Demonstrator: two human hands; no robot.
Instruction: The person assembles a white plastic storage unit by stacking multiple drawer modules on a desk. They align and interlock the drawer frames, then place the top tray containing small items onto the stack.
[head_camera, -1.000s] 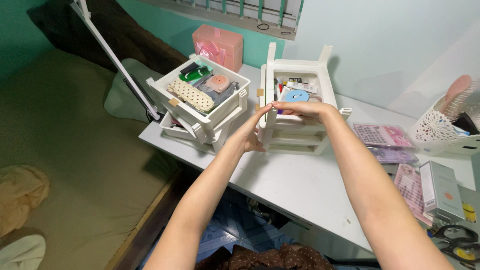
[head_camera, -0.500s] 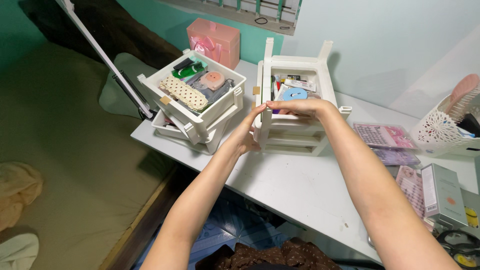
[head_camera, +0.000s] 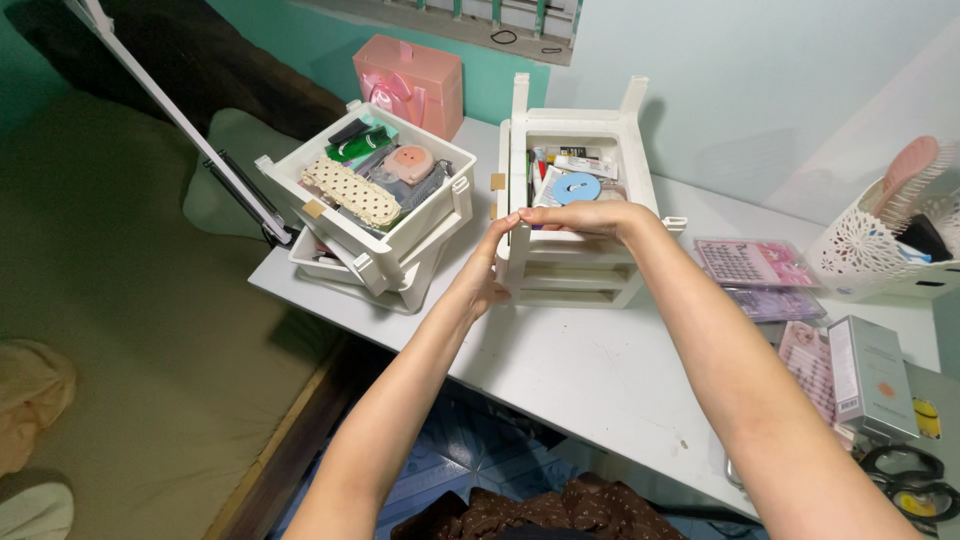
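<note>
A: Report the position of both hands.

B: The left hand (head_camera: 483, 272) is pressed flat, fingers extended, against the near-left corner of the white stacked drawer unit (head_camera: 570, 262). The right hand (head_camera: 588, 216) lies palm-down over the unit's near top rim, fingers curled over the edge. Neither hand encloses a separate item; both make contact with the unit only.

A: Location of the unit?

B: It stands upright on the white desk (head_camera: 600, 370), near the far edge, just beside a second white tray stack (head_camera: 372, 240) on its left. The two stacks are close; contact between them cannot be confirmed.

A: Contents?

B: The top compartment of the unit holds a blue round disc (head_camera: 576, 187) and small tubes. The left stack's top tray holds a spotted pouch (head_camera: 352, 192) and a peach round case (head_camera: 408, 160).

A: Surroundings?

B: A pink gift box (head_camera: 408, 74) stands far behind the left stack. To the right lie flat pink packs (head_camera: 752, 262), a white perforated basket (head_camera: 868, 256), a pale carton (head_camera: 872, 376), and scissors (head_camera: 908, 482) at the near-right.
</note>
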